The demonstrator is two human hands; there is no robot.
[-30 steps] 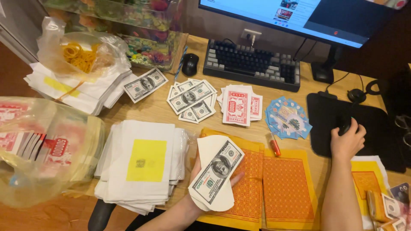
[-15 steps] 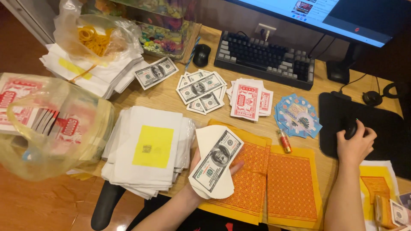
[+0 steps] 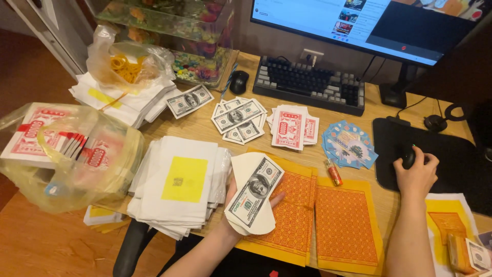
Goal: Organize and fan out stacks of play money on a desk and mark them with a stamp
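Note:
My left hand (image 3: 233, 208) lies palm up over the desk's near edge and holds a small stack of white paper with a green-grey paper banknote (image 3: 255, 191) on top. Beside it to the left sits a thick pile of white sheets with a yellow square (image 3: 180, 183). Under and right of the hand lie orange patterned sheets (image 3: 328, 225). My right hand (image 3: 416, 172) rests on a black computer mouse (image 3: 408, 156) on a black mouse pad (image 3: 441, 154) at the right.
Loose banknotes (image 3: 238, 119), red-and-white printed slips (image 3: 293, 126) and blue patterned slips (image 3: 348, 143) lie mid-desk before a dark keyboard (image 3: 310, 84) and a monitor (image 3: 369, 23). A plastic bag of red-printed bundles (image 3: 66, 154) sits left, a bag of yellow rubber bands (image 3: 125, 64) behind, a small lighter (image 3: 333, 172) near the orange sheets.
The camera view has shifted, moving the desk slightly in frame. Both hands keep their places: the left still holds the note stack, the right stays on the mouse.

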